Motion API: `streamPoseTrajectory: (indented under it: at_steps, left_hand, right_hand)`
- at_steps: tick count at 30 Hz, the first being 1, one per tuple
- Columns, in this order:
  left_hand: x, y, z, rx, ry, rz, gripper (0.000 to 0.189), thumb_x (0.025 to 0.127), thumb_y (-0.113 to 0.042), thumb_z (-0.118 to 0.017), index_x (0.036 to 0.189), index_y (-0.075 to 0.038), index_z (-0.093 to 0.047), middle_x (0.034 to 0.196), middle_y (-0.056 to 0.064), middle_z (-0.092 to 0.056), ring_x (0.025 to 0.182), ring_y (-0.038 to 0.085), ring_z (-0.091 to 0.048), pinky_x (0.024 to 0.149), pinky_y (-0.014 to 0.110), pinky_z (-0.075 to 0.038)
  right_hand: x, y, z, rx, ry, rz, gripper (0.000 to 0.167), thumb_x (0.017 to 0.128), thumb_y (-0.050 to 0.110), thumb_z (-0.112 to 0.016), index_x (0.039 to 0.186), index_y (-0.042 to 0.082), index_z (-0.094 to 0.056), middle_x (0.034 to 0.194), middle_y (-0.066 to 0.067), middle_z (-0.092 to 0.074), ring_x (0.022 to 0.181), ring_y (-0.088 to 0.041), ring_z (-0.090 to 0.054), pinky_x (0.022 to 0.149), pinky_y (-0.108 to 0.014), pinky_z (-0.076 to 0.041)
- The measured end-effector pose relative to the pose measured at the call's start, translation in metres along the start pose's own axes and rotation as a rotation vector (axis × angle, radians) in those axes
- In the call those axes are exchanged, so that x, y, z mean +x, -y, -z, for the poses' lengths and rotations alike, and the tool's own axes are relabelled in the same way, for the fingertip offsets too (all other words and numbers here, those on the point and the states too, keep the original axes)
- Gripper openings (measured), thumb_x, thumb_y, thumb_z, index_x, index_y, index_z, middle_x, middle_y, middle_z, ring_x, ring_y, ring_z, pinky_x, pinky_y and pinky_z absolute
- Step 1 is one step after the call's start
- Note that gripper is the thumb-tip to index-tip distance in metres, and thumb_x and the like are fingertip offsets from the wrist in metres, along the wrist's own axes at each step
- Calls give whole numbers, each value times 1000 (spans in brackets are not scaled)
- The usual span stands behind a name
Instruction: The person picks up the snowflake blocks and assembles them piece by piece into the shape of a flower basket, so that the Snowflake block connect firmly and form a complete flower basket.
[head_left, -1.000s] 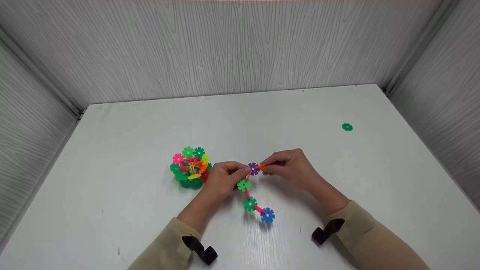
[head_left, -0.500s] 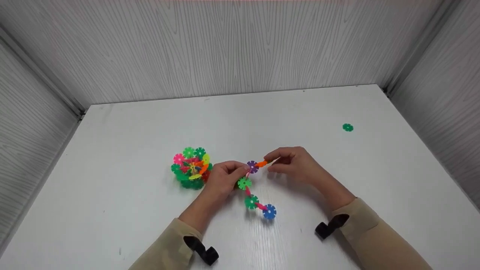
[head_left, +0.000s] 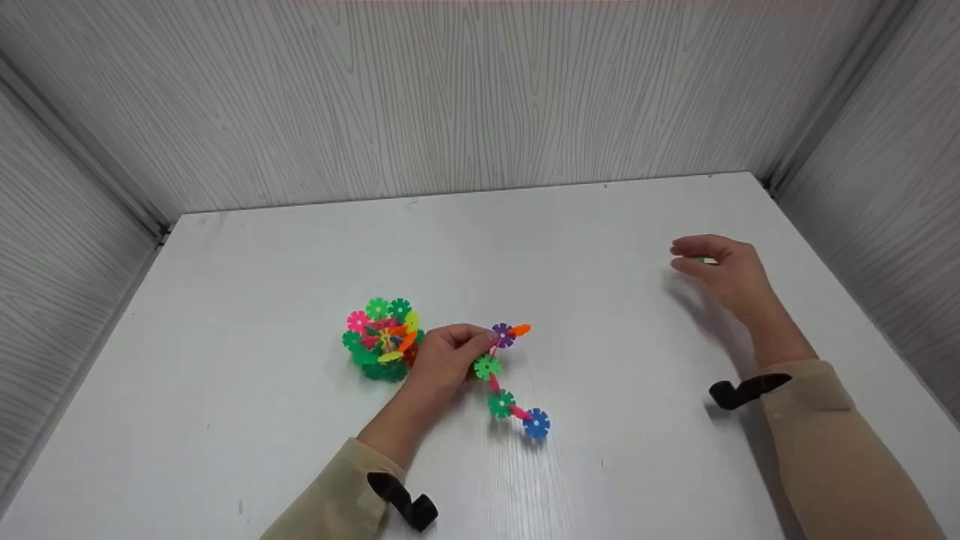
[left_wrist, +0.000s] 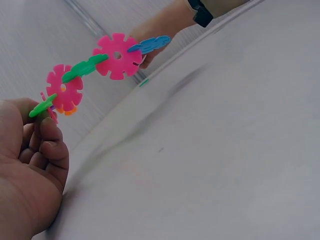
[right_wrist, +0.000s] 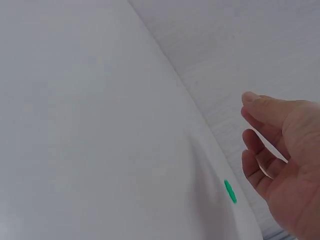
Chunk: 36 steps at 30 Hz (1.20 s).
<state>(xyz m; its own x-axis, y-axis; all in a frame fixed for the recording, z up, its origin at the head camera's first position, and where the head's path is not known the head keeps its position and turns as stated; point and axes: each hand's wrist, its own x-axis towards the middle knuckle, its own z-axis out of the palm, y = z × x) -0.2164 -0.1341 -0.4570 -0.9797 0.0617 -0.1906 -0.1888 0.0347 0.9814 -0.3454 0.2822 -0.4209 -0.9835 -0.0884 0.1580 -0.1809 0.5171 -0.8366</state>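
My left hand [head_left: 444, 361] pinches a chain of notched plastic snowflake discs [head_left: 501, 404] between thumb and fingers. The chain runs from an orange disc [head_left: 521, 330] and a purple disc [head_left: 503, 335] down through green and pink ones to a blue disc [head_left: 536, 424]. In the left wrist view, pink discs [left_wrist: 118, 62] rise beyond the fingertips. Over at the right, my right hand [head_left: 727, 277] hovers with thumb and fingers apart, holding nothing. A loose green disc [right_wrist: 230, 191] lies on the table below it, mostly hidden by the hand in the head view.
A round cluster of joined multicoloured discs [head_left: 367, 357] stands just left of my left hand. The white table [head_left: 285, 435] is bounded by grey wood-grain panels [head_left: 465, 97] at the back and both sides.
My right hand has let go of the orange disc, which stays attached beside the purple one. It has moved right and away, over the loose green disc. My left hand keeps its place.
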Motion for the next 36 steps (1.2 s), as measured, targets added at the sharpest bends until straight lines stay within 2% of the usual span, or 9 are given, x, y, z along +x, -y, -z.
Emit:
streamPoseTrajectory:
  at_steps: [3, 6, 10, 14, 17, 23, 29, 32, 36]
  left_hand:
    - [1, 0, 0, 21, 1, -6, 23, 101, -33, -76, 107, -11, -82, 101, 10, -76, 80, 19, -62, 66, 22, -53]
    - [1, -1, 0, 40, 2, -3, 22, 102, -32, -75, 106, -12, -82, 99, 9, -75, 80, 20, -61, 67, 22, -53]
    - [2, 0, -2, 50, 11, -1, 20, 103, -30, -74, 107, -13, -82, 101, 8, -76, 83, 20, -62, 67, 22, -53]
    - [2, -1, -4, 33, 30, -6, 22, 102, -31, -75, 107, -11, -82, 104, 9, -78, 83, 19, -63, 66, 21, -53]
    - [3, 0, -5, 18, 41, -6, 25, 100, -33, -76, 107, -10, -82, 106, 9, -78, 82, 18, -64, 65, 21, -53]
    - [4, 0, -5, 27, 45, -19, 24, 101, -33, -76, 106, -10, -81, 106, 9, -78, 87, 19, -65, 65, 20, -52]
    - [4, 0, -6, 49, 36, -12, 24, 101, -34, -76, 107, -11, -81, 105, 8, -78, 84, 19, -63, 66, 21, -52]
    - [4, 0, -5, 48, 40, -8, 23, 101, -34, -75, 107, -12, -81, 105, 8, -78, 83, 19, -63, 65, 21, -53]
    - [4, 0, -5, 54, 37, -6, 21, 102, -32, -74, 108, -13, -82, 105, 8, -77, 83, 20, -63, 67, 22, -54]
  right_hand:
    - [5, -14, 17, -27, -19, -91, 45, 101, 29, -75, 139, 5, -68, 137, -7, -68, 129, -16, -53, 100, -23, -41]
    - [8, -23, 26, -46, -4, -189, 53, 101, 37, -74, 145, 9, -64, 147, -10, -58, 140, -24, -45, 105, -31, -39]
    - [9, -32, 32, -66, 29, -236, 58, 102, 38, -73, 151, 11, -59, 153, -15, -50, 145, -31, -41, 109, -39, -39]
    - [10, -40, 34, -99, 64, -219, 58, 103, 32, -71, 154, 10, -54, 156, -17, -49, 144, -32, -42, 113, -42, -39]
    - [11, -43, 34, -131, 78, -197, 57, 104, 28, -70, 154, 7, -54, 155, -18, -51, 142, -31, -45, 111, -38, -40]
    - [11, -42, 31, -169, 77, -161, 48, 106, 23, -68, 149, 4, -58, 143, -18, -58, 121, -26, -48, 93, -22, -43]
    - [10, -37, 28, -214, 109, -155, 45, 104, 23, -70, 145, 6, -63, 130, -15, -60, 108, -24, -47, 81, -21, -44]
    - [7, -32, 24, -226, 120, -147, 41, 102, 25, -73, 138, 6, -68, 122, -13, -63, 104, -23, -50, 78, -20, -45]
    - [3, -23, 15, -222, 139, -125, 33, 101, 24, -75, 129, 5, -72, 118, -13, -66, 103, -23, -55, 78, -19, -48]
